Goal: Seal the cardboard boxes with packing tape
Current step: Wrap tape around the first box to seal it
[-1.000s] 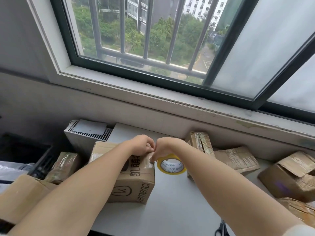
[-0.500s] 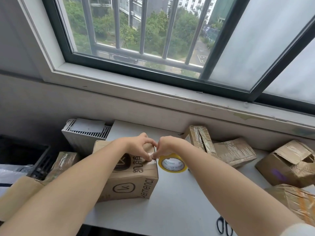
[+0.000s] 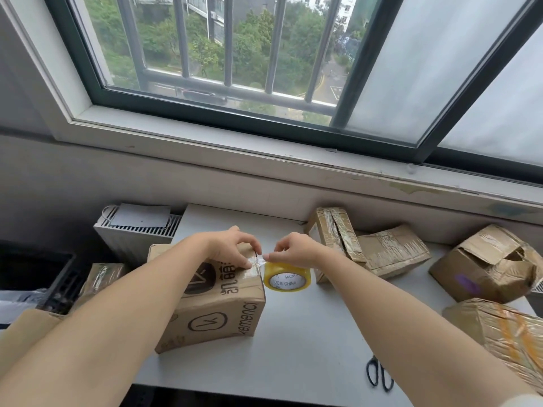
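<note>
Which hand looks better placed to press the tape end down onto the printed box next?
Probably the left hand: it rests on top of the printed box, pinching the tape strip at the box edge. The right hand pinches the strip above the tape roll, off the box.

Centre cardboard box [image 3: 217,306]: brown, black printed logos and lettering. Translucent yellow tape roll [image 3: 287,279], white core label, black text. Black scissors [image 3: 379,375] at 5 o'clock; torn box [image 3: 482,274] at 3 o'clock brown, purple mark.
</note>
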### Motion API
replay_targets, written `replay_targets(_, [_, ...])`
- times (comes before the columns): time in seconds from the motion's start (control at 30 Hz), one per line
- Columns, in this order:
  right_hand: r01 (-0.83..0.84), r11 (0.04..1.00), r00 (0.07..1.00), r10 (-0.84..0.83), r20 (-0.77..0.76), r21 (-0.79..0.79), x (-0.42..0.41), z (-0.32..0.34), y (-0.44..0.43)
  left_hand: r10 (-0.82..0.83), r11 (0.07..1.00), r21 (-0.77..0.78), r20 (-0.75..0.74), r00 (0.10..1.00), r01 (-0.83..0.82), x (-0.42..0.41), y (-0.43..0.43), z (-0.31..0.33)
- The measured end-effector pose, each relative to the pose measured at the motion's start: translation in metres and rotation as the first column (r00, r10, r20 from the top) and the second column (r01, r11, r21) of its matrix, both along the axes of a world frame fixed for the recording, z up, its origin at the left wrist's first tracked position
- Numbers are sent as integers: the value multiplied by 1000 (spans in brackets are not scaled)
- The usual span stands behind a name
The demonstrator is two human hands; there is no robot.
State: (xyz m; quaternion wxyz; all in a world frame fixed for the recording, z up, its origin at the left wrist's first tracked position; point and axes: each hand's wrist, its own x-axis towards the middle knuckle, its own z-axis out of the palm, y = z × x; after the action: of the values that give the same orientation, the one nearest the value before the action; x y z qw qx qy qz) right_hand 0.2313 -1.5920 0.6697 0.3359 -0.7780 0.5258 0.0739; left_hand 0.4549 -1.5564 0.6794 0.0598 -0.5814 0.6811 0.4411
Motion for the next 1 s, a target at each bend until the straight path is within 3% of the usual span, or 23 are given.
replay_targets(0.17, [-20,991,1000,22,15,-131,-1,24,-5,33,998,-58,-18,999,-34,-4,3,6])
replay_targets(0.27, [-61,977,998,62,-2,-202,-5,64,-14,101,976,-171,-194,976,-135,-5,-2,19])
replay_targets(0.37, [-58,959,993,83,81,-276,-8,112,-24,195,909,-250,-451,871,-333,-10,-4,37])
replay_targets(0.47, [-76,937,985,124,122,-340,2,142,-23,252,835,-279,-571,781,-474,-17,0,38])
replay_targets(0.57, [-159,904,982,188,34,-397,18,137,-14,307,786,-258,-626,717,-561,-19,8,28])
replay_targets(0.8, [-116,937,972,175,157,-329,41,120,-8,405,766,-119,-673,618,-631,24,26,15])
replay_targets(1.0, [-159,945,961,214,173,-286,76,106,1,450,763,-24,-697,558,-646,42,51,8])
